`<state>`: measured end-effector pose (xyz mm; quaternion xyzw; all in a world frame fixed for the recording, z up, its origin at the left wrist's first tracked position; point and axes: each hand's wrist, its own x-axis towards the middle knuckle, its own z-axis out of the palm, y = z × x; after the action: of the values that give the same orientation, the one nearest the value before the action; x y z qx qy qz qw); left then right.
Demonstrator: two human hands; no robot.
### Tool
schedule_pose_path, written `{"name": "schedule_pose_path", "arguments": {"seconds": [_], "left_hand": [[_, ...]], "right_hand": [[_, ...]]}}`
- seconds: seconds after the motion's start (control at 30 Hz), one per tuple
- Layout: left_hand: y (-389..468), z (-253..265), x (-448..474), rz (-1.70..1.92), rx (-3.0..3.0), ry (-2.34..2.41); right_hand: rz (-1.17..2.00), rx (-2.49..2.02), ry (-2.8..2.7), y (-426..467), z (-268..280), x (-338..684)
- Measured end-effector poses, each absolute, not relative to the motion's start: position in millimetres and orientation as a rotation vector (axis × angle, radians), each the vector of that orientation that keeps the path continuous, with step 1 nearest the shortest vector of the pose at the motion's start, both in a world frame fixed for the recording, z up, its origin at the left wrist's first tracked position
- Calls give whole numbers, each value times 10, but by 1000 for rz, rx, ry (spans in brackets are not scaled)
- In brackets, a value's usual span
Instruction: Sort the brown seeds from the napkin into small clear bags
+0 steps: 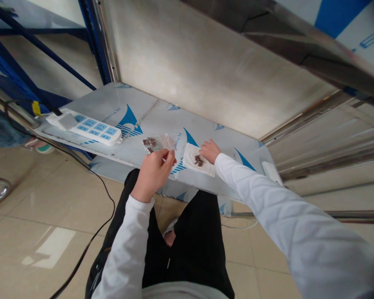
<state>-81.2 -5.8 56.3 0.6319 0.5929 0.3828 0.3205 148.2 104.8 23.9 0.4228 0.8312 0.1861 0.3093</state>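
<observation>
A white square of paper or a shallow white pouch [190, 162] lies on the film-covered shelf, bearing a small heap of brown bits [199, 160]. At its upper right corner is my right hand [210, 151], fingers curled down and fingertips close together; anything in them is too small to see. To the left lies a clear plastic bag [162, 142] with more dark brown bits [149, 143] at its left end. My left hand [156, 168] is in front of this bag, thumb and forefinger pinched. Whether they grip the bag or something small is hidden.
A white power strip [96, 129] with a plugged-in adapter [62, 119] sits on the shelf's left end. Its black cable [110, 195] hangs to the floor. A white object [270, 172] rests at the right end. An upper shelf [286, 37] overhangs the right side.
</observation>
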Motion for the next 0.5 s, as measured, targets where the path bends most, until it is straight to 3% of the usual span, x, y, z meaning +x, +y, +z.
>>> {"name": "schedule_pose_path", "arguments": {"seconds": [0.33, 0.5], "left_hand": [[-33, 494, -776, 967, 1690, 1554], [-24, 482, -818, 957, 1674, 1567]], "right_hand": [[482, 1028, 2268, 1112, 218, 1666], [237, 1322, 2437, 1162, 227, 1949]]}}
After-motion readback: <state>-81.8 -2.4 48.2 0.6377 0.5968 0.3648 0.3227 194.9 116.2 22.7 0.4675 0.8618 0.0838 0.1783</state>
